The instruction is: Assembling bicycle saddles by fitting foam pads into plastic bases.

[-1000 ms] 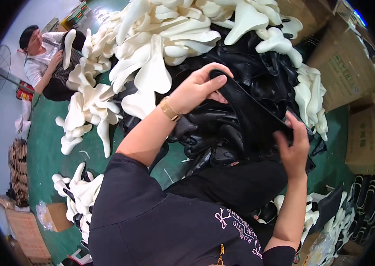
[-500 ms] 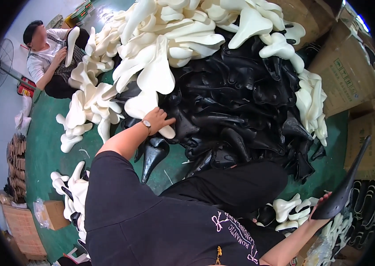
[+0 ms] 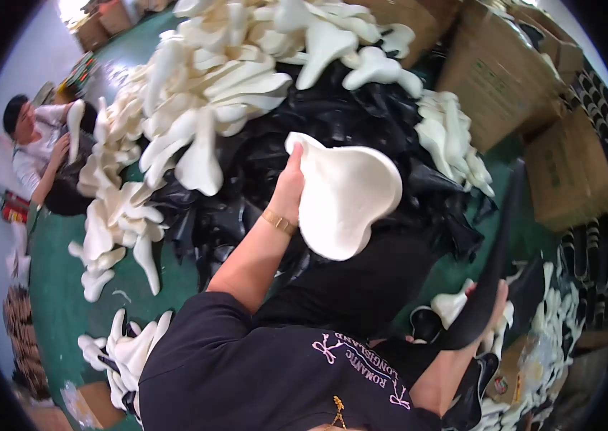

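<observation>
My left hand (image 3: pixel 290 188) is closed on the narrow end of a white bicycle saddle pad (image 3: pixel 350 190), held up in front of me with its wide hollow side showing. At the lower right, my right hand (image 3: pixel 492 316) grips a long black saddle shell (image 3: pixel 482 291), its thin nose pointing up and away. Some of the right fingers are hidden behind the shell. Below the white pad spreads a heap of black saddle covers (image 3: pixel 261 154), soft and crumpled. White saddle pads (image 3: pixel 203 136) are piled behind and to the left of that heap.
A co-worker (image 3: pixel 49 154) sits at the far left with a white pad in hand. Cardboard boxes (image 3: pixel 494 79) stand at the far right, beside rows of dark pieces (image 3: pixel 591 280). More white pads (image 3: pixel 131 348) lie on the green floor (image 3: pixel 59 287) near my left side.
My left hand has lifted the white saddle pad off the heap and carried it rightward. My right hand has brought the black saddle shell inward, and the view has shifted right.
</observation>
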{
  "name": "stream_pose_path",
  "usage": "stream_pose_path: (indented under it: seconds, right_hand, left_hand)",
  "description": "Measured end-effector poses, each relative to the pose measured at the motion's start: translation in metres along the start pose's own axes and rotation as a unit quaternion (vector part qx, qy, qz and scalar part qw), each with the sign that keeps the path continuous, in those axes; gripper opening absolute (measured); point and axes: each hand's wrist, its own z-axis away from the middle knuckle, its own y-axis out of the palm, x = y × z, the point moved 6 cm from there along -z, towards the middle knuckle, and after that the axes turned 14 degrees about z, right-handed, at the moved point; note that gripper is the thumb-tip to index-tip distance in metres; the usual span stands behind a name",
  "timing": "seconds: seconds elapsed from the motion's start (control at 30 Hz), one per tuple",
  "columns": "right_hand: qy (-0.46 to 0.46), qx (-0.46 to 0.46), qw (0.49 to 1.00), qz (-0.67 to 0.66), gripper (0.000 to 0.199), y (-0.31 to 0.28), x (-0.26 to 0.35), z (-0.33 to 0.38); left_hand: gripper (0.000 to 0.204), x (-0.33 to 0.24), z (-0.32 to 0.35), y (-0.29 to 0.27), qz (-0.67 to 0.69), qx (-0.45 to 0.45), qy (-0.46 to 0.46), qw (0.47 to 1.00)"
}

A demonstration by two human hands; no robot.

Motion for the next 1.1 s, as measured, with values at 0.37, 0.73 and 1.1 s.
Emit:
stream_pose_path:
  seconds: [0.37, 0.73, 1.1]
  right_hand:
    - [-0.218, 0.022, 0.964, 0.152, 0.022, 0.048, 0.077, 0.068]
    - [-0.245, -0.001, 0.942, 0.228, 0.016, 0.067, 0.075, 0.073]
    - [-0.398, -0.063, 0.856, 0.323, 0.018, 0.092, 0.094, 0.070]
  left_hand:
    - [0.060, 0.137, 0.010, 0.052, -0.140, 0.029, -0.122, 0.982]
    - [0.060, 0.147, 0.018, 0.051, -0.152, 0.032, -0.129, 0.979]
    - [0.048, 0.145, 0.017, 0.053, -0.193, 0.061, -0.071, 0.977]
